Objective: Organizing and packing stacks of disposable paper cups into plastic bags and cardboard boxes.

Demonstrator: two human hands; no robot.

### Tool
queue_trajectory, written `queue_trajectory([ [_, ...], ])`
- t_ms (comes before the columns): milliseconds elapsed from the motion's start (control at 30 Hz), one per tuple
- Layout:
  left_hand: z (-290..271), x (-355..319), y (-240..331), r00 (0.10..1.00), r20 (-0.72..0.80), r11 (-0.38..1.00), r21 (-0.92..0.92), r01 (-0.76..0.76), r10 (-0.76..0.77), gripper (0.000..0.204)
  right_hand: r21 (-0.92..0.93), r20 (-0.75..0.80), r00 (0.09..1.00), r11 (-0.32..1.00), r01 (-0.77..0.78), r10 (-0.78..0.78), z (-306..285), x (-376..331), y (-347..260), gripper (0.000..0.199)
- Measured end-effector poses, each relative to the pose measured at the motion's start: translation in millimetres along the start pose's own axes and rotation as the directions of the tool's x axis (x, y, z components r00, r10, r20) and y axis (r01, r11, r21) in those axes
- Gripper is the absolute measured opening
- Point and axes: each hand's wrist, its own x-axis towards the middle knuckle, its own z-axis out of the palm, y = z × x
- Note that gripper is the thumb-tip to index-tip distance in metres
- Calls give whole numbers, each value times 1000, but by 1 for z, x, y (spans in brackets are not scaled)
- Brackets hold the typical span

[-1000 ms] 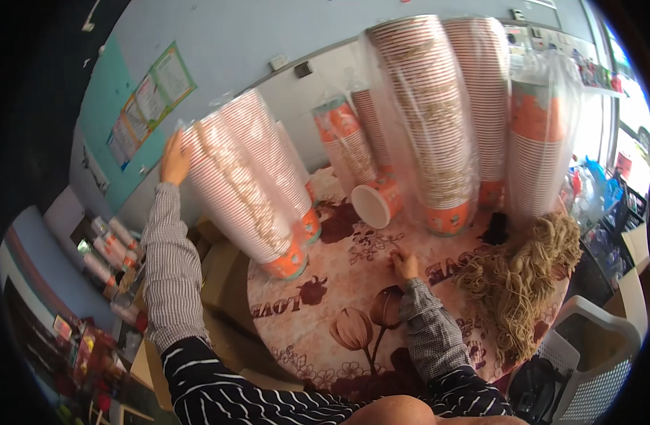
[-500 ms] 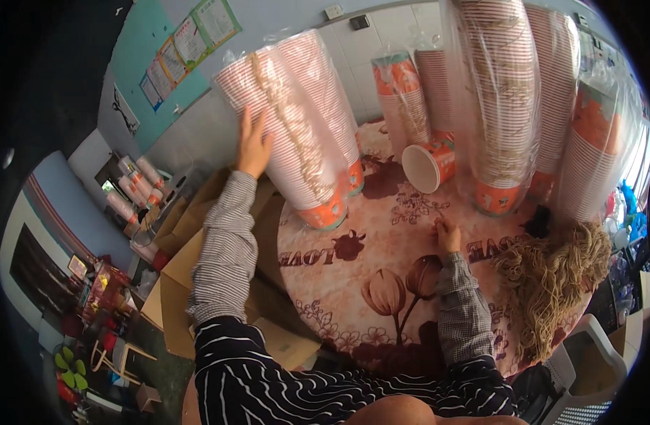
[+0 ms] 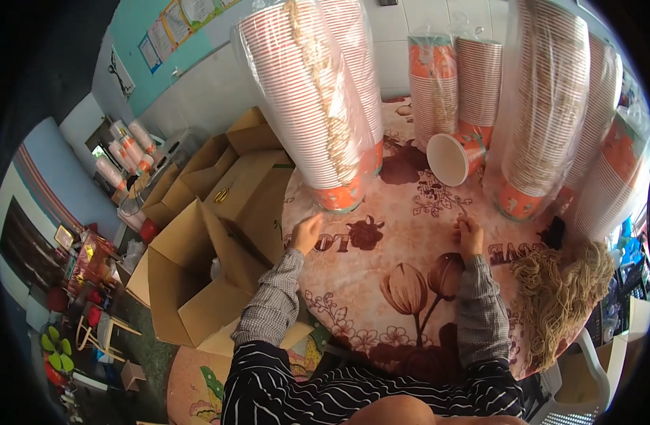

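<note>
Round table with floral pink-brown cloth (image 3: pixel 410 283) fills centre frame. Tall plastic-wrapped stack of orange-and-white paper cups (image 3: pixel 314 106) leans at upper centre, base just above left hand (image 3: pixel 307 234): fingers loose, flat on cloth, holding nothing. Right hand (image 3: pixel 470 237) curled, grip unclear. Best to brace stack base low, both hands, before shifting.

I see orange-and-white striped paper cup stacks (image 3: pixel 318 106) in clear plastic, a pink tablecloth (image 3: pixel 410 283) printed with dark maroon tulips, grey checked sleeves (image 3: pixel 275 304), a black top with white stripes (image 3: pixel 339 389), brown cardboard boxes (image 3: pixel 197 276), and a teal wall (image 3: pixel 148 28).
</note>
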Motion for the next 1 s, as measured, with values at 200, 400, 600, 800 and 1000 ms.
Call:
queue_trajectory([
  [200, -36, 90, -38, 892, -190, 762, -610, 220, -410, 86, -42, 302, 940, 983, 182, -161, 99, -39, -28, 37],
  [400, -43, 165, -29, 962, -66, 491, -868, 76, -266, 77, 91, 482, 859, 985, 145, -171, 232, -18, -52, 67],
  [600, -4, 182, -3, 959, 12, 305, -947, 101, -282, 55, 96, 485, 874, 990, -99, 40, 288, 52, -11, 81],
  [800, -9, 133, -12, 864, -15, 310, -936, 165, -504, 55, 66, 451, 884, 983, -171, 124, 306, 64, 9, 80],
  [1000, -10, 69, 40, 887, -155, 638, -748, 183, -436, 51, 67, 431, 898, 996, 61, -84, 287, 82, 31, 68],
])
